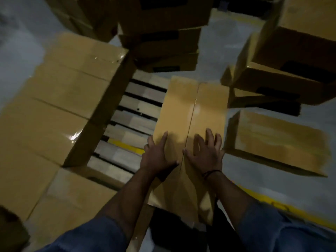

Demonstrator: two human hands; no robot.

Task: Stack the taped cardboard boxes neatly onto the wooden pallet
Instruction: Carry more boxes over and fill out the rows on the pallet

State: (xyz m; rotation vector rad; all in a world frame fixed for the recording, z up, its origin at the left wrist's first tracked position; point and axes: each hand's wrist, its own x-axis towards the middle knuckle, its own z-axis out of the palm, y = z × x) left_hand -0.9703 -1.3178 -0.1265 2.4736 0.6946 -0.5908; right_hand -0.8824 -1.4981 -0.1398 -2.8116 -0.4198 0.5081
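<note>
Hands are laid flat on a taped cardboard box [190, 106]: the left hand [158, 155] is pressed on the left half of its top, close to the left edge, and the right hand [207, 153] on the right half, with the taped seam between them. The fingers of both hands are kept straight and spread, and nothing is clasped by either. A dark band [211, 172] is worn on the right wrist, and blue sleeves [91, 237] are pushed up the forearms.

The box is placed lengthwise along the right side of the wooden pallet [134, 122], with the right ends of the slats covered by it; whether it rests fully on the wood cannot be told. Bare slats are seen between it and a tall stack of boxes [60, 99] on the pallet's left side. A lower box [72, 197] is set at the near left, against that stack.

More boxes [163, 33] are piled at the far end, and another pile [291, 60] is seen at the far right. A single box [280, 142] is laid on the grey floor [254, 182] just right of the pressed one. A yellow line [272, 202] is painted on the floor at the near right. The picture is blurred.
</note>
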